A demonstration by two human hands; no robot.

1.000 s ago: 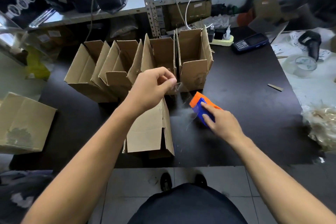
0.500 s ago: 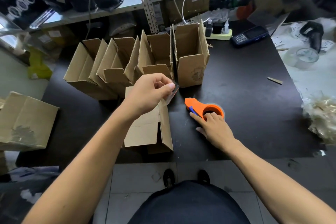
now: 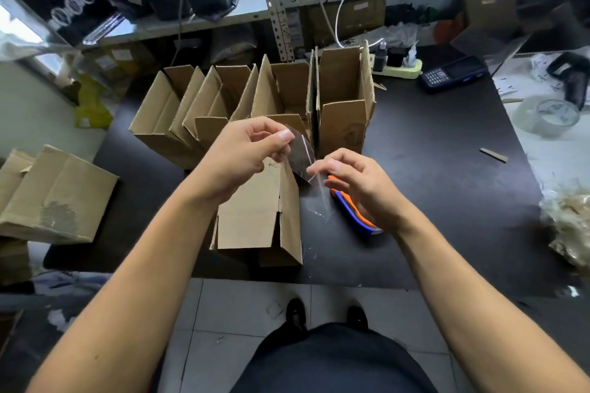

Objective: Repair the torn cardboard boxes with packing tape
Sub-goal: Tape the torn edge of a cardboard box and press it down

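While pinching one clear tape strip point(image 3: 301, 155) above the cardboard box point(image 3: 258, 217), both hands: left point(image 3: 242, 153), right point(image 3: 354, 185).

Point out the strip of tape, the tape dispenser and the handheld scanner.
strip of tape point(image 3: 301, 153), head view, middle of the clear strip.
tape dispenser point(image 3: 357, 217), head view, orange and blue body.
handheld scanner point(image 3: 453, 73), head view, its keypad face.

The right hand point(image 3: 360, 188) covers the upper part of the orange and blue tape dispenser point(image 3: 357, 217), so its roll cannot be seen. The left hand point(image 3: 242, 153) hides the far end of the cardboard box point(image 3: 258, 220) beneath it. The clear tape strip point(image 3: 303, 155) between the hands is nearly transparent; its lower edge is hard to trace. Beyond the hands, shelf labels blur unreadably.
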